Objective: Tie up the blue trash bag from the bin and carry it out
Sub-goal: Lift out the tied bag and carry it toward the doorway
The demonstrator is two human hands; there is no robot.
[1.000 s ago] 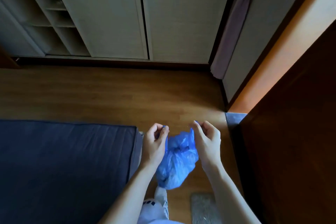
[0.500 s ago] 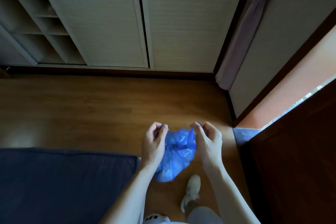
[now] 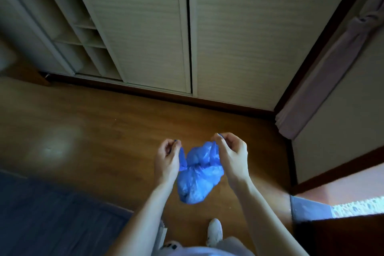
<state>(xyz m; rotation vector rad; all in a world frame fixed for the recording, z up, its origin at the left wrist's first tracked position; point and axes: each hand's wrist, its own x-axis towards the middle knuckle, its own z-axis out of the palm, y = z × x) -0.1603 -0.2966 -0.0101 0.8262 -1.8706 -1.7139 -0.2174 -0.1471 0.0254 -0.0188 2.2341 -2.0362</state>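
Observation:
A small blue trash bag [image 3: 197, 181] hangs in the air between my hands above the wooden floor. Its neck is cinched in the middle, and two loose ends rise from it. My left hand [image 3: 167, 160] pinches the left end between thumb and fingers. My right hand [image 3: 231, 155] pinches the right end, pulled up and slightly outward. The full lower part of the bag bulges below the knot area. No bin is in view.
Pale sliding closet doors [image 3: 239, 33] stand ahead, with open shelves [image 3: 83, 37] at the left. A dark blue mat [image 3: 52, 218] covers the floor at lower left. A doorway with a dark door [image 3: 340, 237] lies at right. My white-socked foot [image 3: 215, 231] is below the bag.
The view has advanced toward the closet and doorway. My hands have spread slightly apart, drawing the bag's two ends outward and tightening the neck.

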